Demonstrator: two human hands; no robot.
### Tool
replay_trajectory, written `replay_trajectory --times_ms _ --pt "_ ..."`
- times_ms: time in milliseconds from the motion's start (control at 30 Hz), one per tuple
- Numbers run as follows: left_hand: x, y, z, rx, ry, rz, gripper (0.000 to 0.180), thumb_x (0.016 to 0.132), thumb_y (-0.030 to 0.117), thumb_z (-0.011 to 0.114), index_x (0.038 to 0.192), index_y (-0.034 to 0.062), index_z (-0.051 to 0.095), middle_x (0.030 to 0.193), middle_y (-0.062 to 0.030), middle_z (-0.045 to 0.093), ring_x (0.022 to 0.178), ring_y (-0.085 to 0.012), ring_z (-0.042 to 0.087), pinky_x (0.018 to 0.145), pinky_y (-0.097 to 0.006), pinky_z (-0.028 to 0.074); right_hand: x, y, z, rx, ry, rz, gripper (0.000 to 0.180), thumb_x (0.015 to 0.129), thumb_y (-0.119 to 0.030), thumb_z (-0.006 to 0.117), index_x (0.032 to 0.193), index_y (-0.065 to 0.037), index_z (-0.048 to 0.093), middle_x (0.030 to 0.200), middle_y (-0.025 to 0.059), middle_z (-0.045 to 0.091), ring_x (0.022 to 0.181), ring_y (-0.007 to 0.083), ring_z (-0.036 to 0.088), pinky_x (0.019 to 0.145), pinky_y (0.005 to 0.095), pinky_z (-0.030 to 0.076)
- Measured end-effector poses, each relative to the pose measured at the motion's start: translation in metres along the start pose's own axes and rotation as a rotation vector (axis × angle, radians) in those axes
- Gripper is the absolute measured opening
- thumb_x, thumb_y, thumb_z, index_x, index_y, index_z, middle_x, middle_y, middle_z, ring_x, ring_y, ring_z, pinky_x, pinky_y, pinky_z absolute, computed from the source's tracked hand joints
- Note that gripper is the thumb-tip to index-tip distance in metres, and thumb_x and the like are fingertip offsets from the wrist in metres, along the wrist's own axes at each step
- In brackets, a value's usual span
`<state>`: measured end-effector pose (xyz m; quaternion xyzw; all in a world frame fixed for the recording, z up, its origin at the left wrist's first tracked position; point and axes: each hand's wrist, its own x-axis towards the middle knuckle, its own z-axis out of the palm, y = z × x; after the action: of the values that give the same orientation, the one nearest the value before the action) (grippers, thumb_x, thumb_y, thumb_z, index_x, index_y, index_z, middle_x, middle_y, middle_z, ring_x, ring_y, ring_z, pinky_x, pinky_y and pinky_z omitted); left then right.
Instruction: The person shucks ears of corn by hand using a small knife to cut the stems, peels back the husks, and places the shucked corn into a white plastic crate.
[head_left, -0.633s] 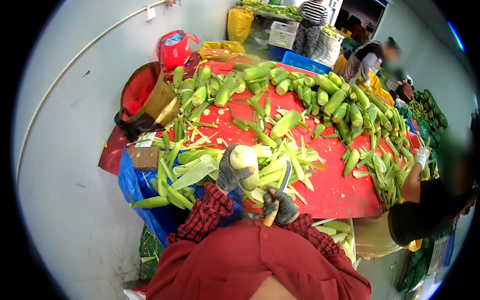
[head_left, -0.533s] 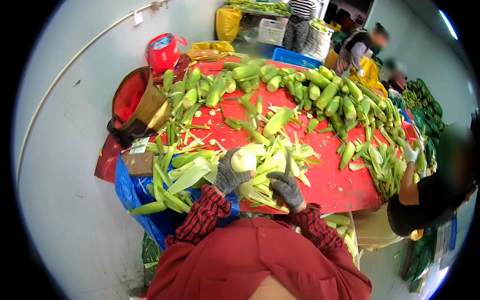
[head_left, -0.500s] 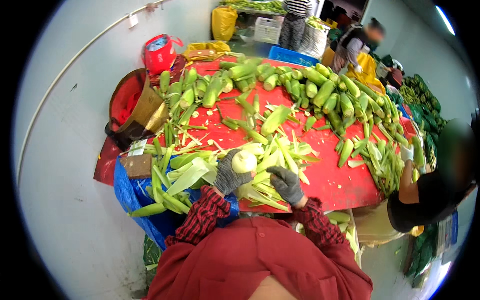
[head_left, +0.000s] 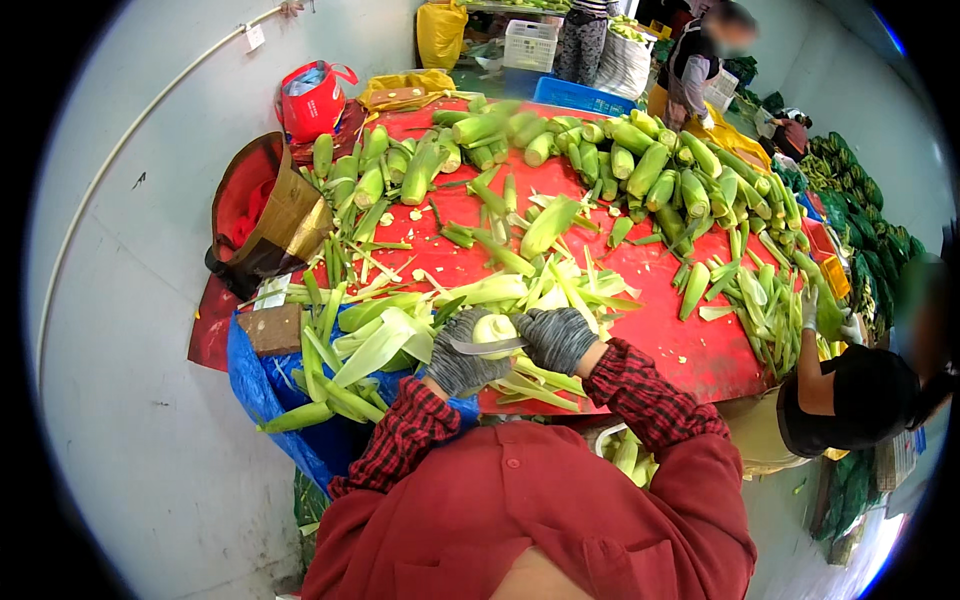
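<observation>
My left hand (head_left: 458,362), in a grey glove, is closed round an ear of corn (head_left: 494,326) with its pale, cut-looking round end facing up. A knife (head_left: 486,348) is gripped in my gloved right hand (head_left: 558,340); its curved blade lies across the pale end of the ear and points left. The knife's handle is hidden by my fingers. Under and around both hands lie loose green husks (head_left: 386,345) on a red-topped table (head_left: 690,358). One unhusked ear of corn (head_left: 549,226) rests just beyond them.
Unhusked corn (head_left: 650,170) is heaped along the table's far side. At the left stand a brown bin (head_left: 285,235), a red bag (head_left: 312,102), a brick-like block (head_left: 270,330) and blue sheeting (head_left: 250,385). On the right, a co-worker (head_left: 850,400) handles corn; another person (head_left: 700,65) stands farther back.
My right hand has moved left to the ear, and the knife blade now shows across its end. The co-worker on the right now has both hands at an ear of corn.
</observation>
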<state>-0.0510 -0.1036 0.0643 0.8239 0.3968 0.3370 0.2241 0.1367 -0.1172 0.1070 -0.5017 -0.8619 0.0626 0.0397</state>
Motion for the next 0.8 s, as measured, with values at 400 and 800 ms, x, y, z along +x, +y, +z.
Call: replay_trajectory --times_ms 400,800 --pt "-0.013 -0.031 0.036 0.103 0.041 0.059 0.063 0.051 0.04 0.079 0.101 0.0075 0.059 0.096 -0.0136 0.057 0.088 -0.0289 0.057 0.078 -0.038 0.048 0.02 0.043 0.093 0.206 0.22 0.015 0.039 0.07 -0.016 0.059 0.108 -0.011 0.053 0.084 0.0106 0.061 0.073 0.0274 0.062 0.062 0.0398 0.048" --pt "-0.018 -0.031 0.054 -0.261 -0.141 -0.202 0.065 0.055 0.035 0.08 0.105 0.0032 0.055 0.098 -0.0124 0.06 0.091 -0.0243 0.058 0.08 -0.034 0.047 0.001 0.054 0.118 0.23 0.367 0.048 0.036 0.072 -0.02 0.058 0.107 -0.012 0.054 0.082 0.0091 0.06 0.07 0.0286 0.061 0.06 0.04 0.047"
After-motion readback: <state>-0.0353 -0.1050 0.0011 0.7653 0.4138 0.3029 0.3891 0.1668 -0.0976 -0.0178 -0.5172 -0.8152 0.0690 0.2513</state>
